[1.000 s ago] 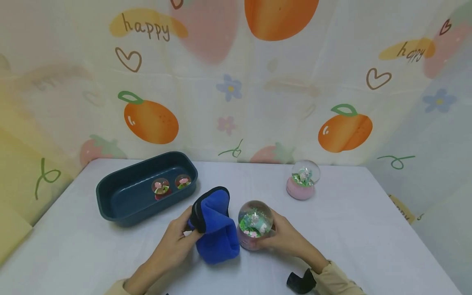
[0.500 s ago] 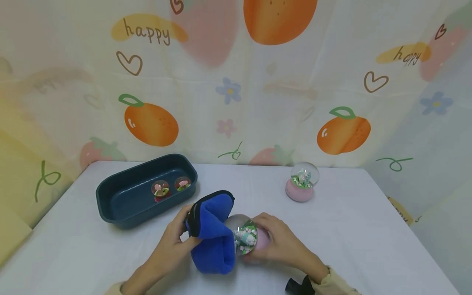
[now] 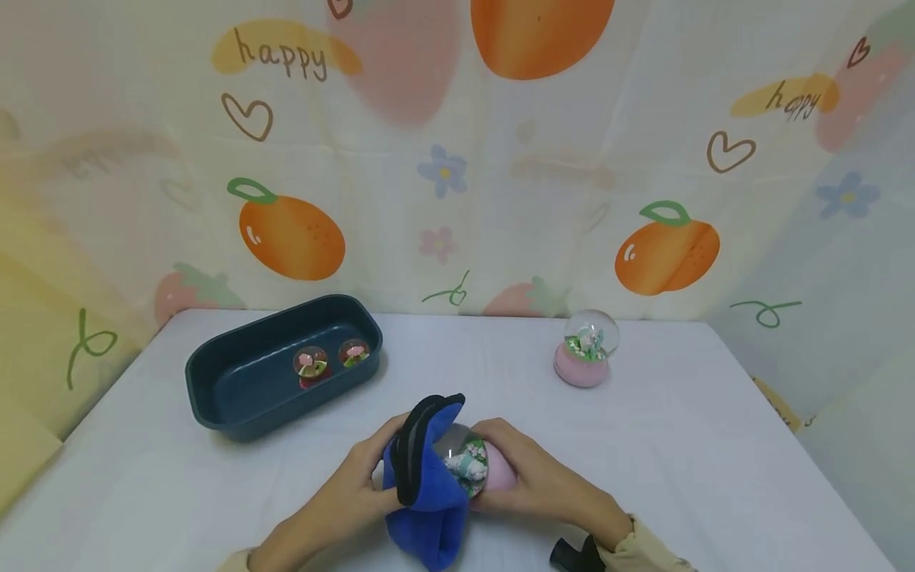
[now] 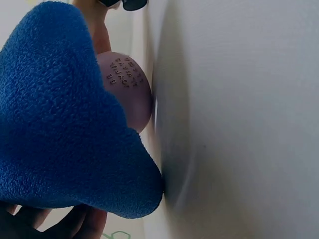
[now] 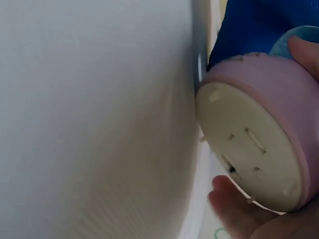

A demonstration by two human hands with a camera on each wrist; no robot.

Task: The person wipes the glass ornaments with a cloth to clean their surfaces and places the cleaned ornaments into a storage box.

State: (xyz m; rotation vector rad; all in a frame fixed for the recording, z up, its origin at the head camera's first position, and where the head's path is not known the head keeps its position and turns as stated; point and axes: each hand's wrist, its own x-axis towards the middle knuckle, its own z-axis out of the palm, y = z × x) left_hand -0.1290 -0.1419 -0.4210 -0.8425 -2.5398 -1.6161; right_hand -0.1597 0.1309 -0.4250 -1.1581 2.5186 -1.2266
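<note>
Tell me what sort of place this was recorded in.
Probably an indoor tabletop filming corner, though the wider room is hidden: a white-covered table, a fruit-print backdrop close behind it, and a dark tray set out on top.

I see a blue cloth (image 3: pixel 426 531) with black edging (image 3: pixel 410 457). The globe base (image 3: pixel 499 469) is pink; orange fruits (image 3: pixel 295 238) pattern the backdrop (image 3: pixel 525 246).

Muted light, soft shadows — dimmer wrist views
</note>
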